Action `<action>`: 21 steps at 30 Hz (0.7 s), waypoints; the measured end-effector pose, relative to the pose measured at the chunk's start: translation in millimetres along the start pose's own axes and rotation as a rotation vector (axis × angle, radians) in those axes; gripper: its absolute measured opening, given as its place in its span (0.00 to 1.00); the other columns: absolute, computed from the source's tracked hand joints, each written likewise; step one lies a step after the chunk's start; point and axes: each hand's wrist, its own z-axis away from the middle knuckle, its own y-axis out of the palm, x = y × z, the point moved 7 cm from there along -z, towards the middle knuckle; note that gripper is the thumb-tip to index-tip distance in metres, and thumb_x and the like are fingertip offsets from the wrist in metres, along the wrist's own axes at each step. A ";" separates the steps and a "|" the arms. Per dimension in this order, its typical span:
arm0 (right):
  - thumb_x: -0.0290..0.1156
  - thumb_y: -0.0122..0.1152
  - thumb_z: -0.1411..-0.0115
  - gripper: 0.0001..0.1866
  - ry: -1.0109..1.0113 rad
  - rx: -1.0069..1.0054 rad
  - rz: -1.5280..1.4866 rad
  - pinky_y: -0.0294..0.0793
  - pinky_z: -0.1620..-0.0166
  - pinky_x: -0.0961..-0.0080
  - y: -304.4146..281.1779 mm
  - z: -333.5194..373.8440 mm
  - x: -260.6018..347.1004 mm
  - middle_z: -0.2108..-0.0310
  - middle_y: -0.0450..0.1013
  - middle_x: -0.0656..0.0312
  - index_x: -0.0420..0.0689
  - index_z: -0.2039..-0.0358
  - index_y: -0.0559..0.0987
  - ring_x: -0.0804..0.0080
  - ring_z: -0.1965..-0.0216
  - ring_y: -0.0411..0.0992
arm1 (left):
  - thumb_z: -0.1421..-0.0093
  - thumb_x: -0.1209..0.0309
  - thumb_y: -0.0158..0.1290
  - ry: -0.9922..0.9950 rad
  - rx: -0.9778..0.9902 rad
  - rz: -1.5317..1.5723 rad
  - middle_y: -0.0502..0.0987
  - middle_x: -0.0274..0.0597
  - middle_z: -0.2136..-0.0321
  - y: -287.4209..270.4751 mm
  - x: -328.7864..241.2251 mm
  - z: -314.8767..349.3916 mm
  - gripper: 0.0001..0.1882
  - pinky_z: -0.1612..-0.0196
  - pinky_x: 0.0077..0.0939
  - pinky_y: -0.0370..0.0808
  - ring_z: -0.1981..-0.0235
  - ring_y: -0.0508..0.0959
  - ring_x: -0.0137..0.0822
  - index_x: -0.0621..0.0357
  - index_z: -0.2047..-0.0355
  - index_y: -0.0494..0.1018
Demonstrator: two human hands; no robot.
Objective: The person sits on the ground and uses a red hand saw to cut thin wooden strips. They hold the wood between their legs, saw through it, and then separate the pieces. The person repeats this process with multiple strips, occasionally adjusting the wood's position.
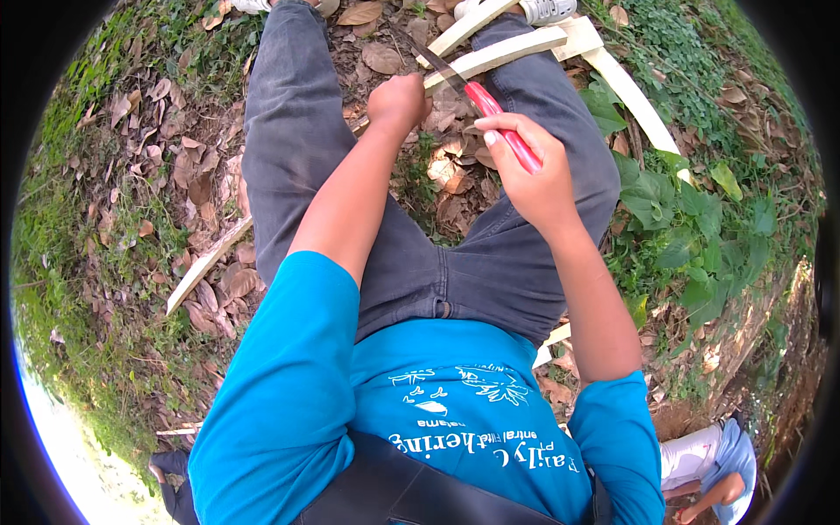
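Observation:
My left hand point(398, 107) is closed in a fist around a long pale wooden strip point(499, 56) between my knees. Its far end reaches over my right lower leg. In my right hand point(534, 166) is a knife point(506, 122) with a red handle, the thumb and fingers wrapped about it. The dark, narrow blade points away and to the left, crossing the strip just right of my left fist. Whether the edge bites into the wood cannot be made out.
More pale strips point(634, 101) lie by my right foot, and another strip point(208, 264) sticks out left of my left thigh. Dry leaves point(197, 166) cover the ground. Leafy plants point(691, 214) grow at right. Other people show at the lower corners, one in blue clothing point(735, 464).

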 end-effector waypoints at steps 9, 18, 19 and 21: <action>0.21 0.60 0.34 0.07 0.022 0.035 0.145 0.74 0.58 0.81 -32.4 57.5 29.0 0.63 0.82 0.60 0.39 0.57 0.82 0.80 0.63 0.77 | 0.43 0.55 0.59 0.151 0.242 0.136 0.84 0.60 0.60 12.8 25.6 -50.7 0.25 0.51 0.42 0.80 0.57 0.85 0.52 0.65 0.55 0.82; 0.21 0.59 0.34 0.06 -0.116 -0.063 0.140 0.74 0.61 0.81 -19.3 19.8 25.3 0.65 0.82 0.59 0.39 0.60 0.83 0.80 0.65 0.78 | 0.45 0.56 0.58 0.189 0.203 0.121 0.84 0.60 0.61 18.6 0.9 -35.1 0.24 0.49 0.40 0.80 0.56 0.85 0.50 0.65 0.57 0.82; 0.22 0.59 0.33 0.06 -0.060 -0.056 0.100 0.74 0.61 0.81 -14.0 10.2 23.3 0.65 0.82 0.60 0.39 0.59 0.83 0.80 0.65 0.77 | 0.45 0.56 0.58 0.165 0.177 0.113 0.84 0.60 0.61 15.7 11.5 -43.5 0.24 0.49 0.40 0.80 0.56 0.85 0.50 0.65 0.57 0.82; 0.22 0.59 0.33 0.06 0.025 -0.028 0.035 0.74 0.61 0.81 -14.6 -7.6 25.7 0.65 0.81 0.62 0.38 0.59 0.83 0.81 0.66 0.75 | 0.44 0.56 0.58 0.142 0.216 0.099 0.85 0.59 0.62 4.3 22.3 -57.4 0.23 0.51 0.40 0.81 0.58 0.86 0.47 0.64 0.59 0.82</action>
